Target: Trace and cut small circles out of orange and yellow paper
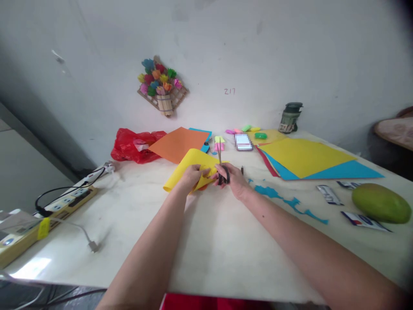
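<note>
A curled yellow sheet of paper point(183, 167) is gripped at its near side by my left hand point(192, 175), fingers closed on it. My right hand point(232, 177) is closed around the black handles of a pair of scissors point(220, 151), whose blades point up and away from me. The right fingertips are close to the paper's right part; whether they touch it I cannot tell. A bit of orange point(202, 187) shows under the yellow paper. Behind it lies an orange sheet point(180, 144). Ragged blue paper scraps point(267, 191) lie beside my right forearm.
At the left are a red plastic bag point(129, 146) and a power strip point(61, 209) with cables. A phone point(243, 142), small colourful packets point(260, 135) and a green bottle point(290, 118) stand or lie at the back. Yellow sheets point(306, 155) and a green mango point(380, 203) are at right.
</note>
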### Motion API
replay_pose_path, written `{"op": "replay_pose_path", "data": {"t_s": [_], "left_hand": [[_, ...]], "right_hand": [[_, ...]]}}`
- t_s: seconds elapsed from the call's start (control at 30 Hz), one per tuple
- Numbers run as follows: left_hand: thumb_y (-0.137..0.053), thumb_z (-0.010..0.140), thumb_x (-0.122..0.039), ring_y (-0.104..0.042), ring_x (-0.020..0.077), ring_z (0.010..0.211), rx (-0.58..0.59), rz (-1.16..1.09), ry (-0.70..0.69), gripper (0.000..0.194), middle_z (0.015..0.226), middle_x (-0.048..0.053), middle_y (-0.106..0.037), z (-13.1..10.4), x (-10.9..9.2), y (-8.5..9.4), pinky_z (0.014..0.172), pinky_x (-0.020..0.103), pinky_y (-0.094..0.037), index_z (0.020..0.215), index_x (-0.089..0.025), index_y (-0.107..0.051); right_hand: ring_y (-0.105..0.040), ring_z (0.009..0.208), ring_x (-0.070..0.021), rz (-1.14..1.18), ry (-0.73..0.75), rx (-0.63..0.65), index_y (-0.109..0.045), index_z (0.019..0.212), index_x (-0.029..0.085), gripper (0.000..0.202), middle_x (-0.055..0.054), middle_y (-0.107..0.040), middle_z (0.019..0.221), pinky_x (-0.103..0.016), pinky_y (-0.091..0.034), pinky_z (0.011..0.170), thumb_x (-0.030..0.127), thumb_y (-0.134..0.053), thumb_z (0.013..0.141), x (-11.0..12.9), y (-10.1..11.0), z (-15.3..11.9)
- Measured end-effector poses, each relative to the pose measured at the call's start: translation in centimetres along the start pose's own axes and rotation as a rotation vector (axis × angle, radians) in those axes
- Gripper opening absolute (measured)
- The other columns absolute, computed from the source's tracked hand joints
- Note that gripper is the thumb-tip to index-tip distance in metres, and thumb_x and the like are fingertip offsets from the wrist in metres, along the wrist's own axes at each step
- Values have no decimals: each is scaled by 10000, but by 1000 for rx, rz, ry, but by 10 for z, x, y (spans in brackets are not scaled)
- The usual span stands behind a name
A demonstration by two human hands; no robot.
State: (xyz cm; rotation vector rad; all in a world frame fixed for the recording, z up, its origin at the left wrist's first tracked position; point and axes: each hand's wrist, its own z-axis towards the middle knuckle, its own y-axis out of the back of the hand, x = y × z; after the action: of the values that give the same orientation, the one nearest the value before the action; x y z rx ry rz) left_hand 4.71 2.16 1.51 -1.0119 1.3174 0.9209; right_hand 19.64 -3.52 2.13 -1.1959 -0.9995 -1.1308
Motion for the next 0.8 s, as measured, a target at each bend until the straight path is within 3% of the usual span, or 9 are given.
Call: {"op": "replay_pose_path", "data": {"t_s": [0.17, 0.33, 0.5, 0.6, 0.8], "left_hand": [[-695, 623, -350, -312, 33, 266, -47, 224, 4, 329, 332, -69, -367, -1, -7, 5, 276, 145, -190, 507, -171, -444], [-669, 669, -297, -413, 55, 292, -26, 150, 89, 279, 372, -42, -430, -7, -21, 3, 285, 148, -208, 544, -161, -459], [-633, 708, -187, -618, 148, 497, -68, -80, 208, 159, 599, 53, -611, -10, -25, -6, 388, 181, -403, 679, -141, -483], [-628, 720, -177, -639, 176, 548, -123, -173, 219, 144, 625, 55, -611, -7, -19, -6, 477, 231, -484, 747, -130, -494], [-593, 760, -206, -651, 194, 607, -177, -240, 201, 138, 724, 101, -640, 0, -3, 4, 557, 287, -527, 820, -94, -539]], "right_hand": [[-630, 562, -155, -50, -77, 156, -540, 925, 217, 335, -3, -648, 684, -230, -465, 436, 491, -551, 732, -5, -4, -4], [-643, 703, -167, -19, -93, 175, -506, 955, 218, 344, -36, -648, 842, -257, -499, 511, 477, -562, 736, -6, -7, -4], [-631, 739, -158, 0, -46, 166, -506, 958, 221, 344, -39, -636, 900, -244, -506, 509, 475, -564, 733, -9, -6, -3], [-623, 628, -144, -21, -56, 124, -520, 950, 217, 352, -27, -638, 818, -217, -472, 436, 481, -567, 723, -11, -3, -1], [-547, 446, -93, -103, -85, 0, -518, 825, 185, 333, 25, -579, 595, -153, -343, 307, 480, -593, 691, -9, 2, 2]]}}
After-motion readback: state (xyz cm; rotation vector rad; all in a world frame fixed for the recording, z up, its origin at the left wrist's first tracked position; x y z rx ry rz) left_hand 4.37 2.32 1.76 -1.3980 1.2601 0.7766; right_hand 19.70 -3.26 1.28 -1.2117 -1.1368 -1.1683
